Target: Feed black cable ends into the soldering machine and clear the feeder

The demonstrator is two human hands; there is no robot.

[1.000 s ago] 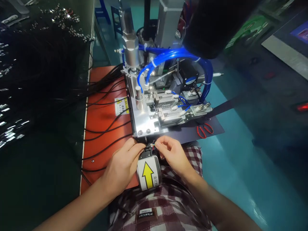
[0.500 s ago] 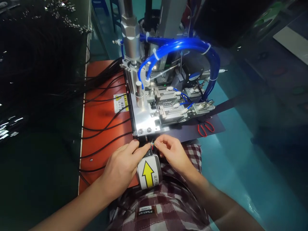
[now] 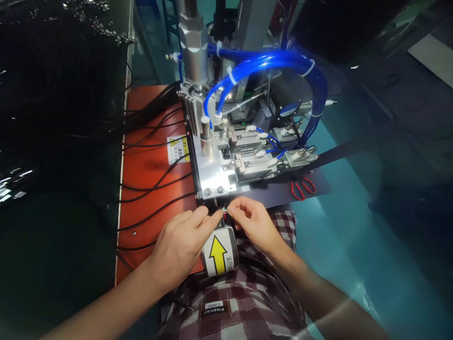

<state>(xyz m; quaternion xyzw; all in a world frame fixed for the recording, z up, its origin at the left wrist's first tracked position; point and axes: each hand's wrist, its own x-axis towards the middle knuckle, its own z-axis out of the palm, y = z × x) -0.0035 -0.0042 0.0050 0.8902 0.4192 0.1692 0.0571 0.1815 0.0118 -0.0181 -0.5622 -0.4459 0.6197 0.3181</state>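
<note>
Just in front of the machine's front plate, my two hands meet at a small cluster of thin coloured wires [image 3: 224,210], with red, white and greenish strands showing. My right hand [image 3: 254,224] is closed, thumb and forefinger pinching the cluster from the right. From the left, my left hand [image 3: 184,236] is closed too, its foremost fingertip pressed against the wires and the other fingers curled under. What lies beneath the fingertips is too small to make out. Below the hands, a guard with a yellow arrow label [image 3: 218,252] faces up.
A metal machine [image 3: 215,174] with small cylinders and blue air hoses [image 3: 276,61] stands ahead. Black cables [image 3: 155,189] cross the orange-red panel [image 3: 148,212] on the left. Red-handled scissors [image 3: 303,189] lie on the dark plate at right. A checked garment [image 3: 255,302] covers my lap.
Both hands stay at the wires, with only a slight shift of the fingertips. The view has moved a little, and the scene sits slightly differently in the frame.
</note>
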